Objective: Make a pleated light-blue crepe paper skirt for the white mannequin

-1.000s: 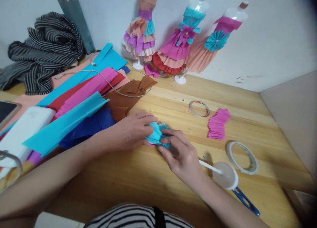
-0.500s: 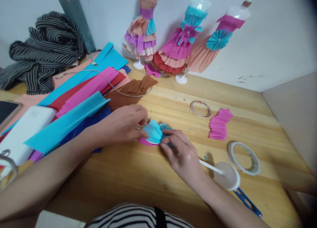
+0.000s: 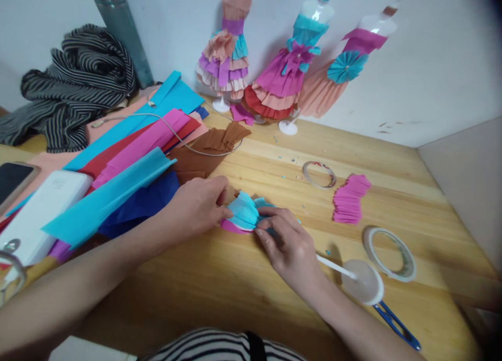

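Note:
A gathered piece of light-blue crepe paper [image 3: 243,210] lies over a bit of pink paper [image 3: 234,227] near the middle of the table. My right hand [image 3: 290,240] pinches its gathered part between thumb and fingertips. At the paper's left edge, my left hand [image 3: 202,206] has its thumb and forefinger closed on it. From beneath my right hand a white rod runs to a round white stand base [image 3: 361,281]. What lies under my right palm is hidden.
Three paper-dressed figures [image 3: 276,78] stand along the wall. Coloured paper sheets [image 3: 110,196], a white box-shaped device [image 3: 47,209] and a phone [image 3: 15,182] lie left. To the right are a pleated pink strip [image 3: 350,199], tape rolls [image 3: 411,272] and a blue-handled tool [image 3: 398,327].
The view has shifted slightly, so everything sits a little lower. Both hands stay at the light-blue crepe paper, with my left fingertips moved slightly along its left edge.

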The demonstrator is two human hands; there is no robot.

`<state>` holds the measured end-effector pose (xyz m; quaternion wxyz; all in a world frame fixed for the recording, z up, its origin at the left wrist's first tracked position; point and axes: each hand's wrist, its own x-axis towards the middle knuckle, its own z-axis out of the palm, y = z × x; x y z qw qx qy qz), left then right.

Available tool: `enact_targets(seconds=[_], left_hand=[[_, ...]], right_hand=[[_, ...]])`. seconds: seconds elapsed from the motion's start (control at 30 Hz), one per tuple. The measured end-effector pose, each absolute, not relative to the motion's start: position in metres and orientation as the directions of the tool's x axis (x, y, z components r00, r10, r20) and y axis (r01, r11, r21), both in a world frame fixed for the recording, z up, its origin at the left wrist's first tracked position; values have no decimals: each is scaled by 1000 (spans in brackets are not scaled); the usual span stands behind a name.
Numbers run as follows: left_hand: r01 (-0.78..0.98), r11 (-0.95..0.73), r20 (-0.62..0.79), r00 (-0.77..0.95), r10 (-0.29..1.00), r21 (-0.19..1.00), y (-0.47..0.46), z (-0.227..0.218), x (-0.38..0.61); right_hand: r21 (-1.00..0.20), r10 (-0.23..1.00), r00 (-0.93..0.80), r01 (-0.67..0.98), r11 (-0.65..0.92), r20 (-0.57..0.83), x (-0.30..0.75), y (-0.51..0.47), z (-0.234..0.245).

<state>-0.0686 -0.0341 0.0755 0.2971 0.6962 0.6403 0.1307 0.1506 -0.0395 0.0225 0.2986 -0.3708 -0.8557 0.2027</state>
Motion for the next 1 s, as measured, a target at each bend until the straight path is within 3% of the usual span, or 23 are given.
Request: enact_targets(seconds=[0.27, 0.63, 0.8, 1.0], left_hand=[[740, 19, -199, 156, 968, 672, -40, 71, -65], [541, -107, -7, 205, 979, 834, -51, 47, -65], [485, -257, 104, 319, 942, 836, -51, 47, -69], [586, -195, -12, 330, 944, 786, -50, 54, -68]], right_hand=[[-561, 746, -551, 506, 655, 375, 151, -40, 23], [-566, 745, -552, 500, 655, 374, 152, -40, 20], [-569, 750, -553, 506, 648, 362, 152, -39, 20], [-570, 747, -555, 501, 651, 366, 152, -39, 19]])
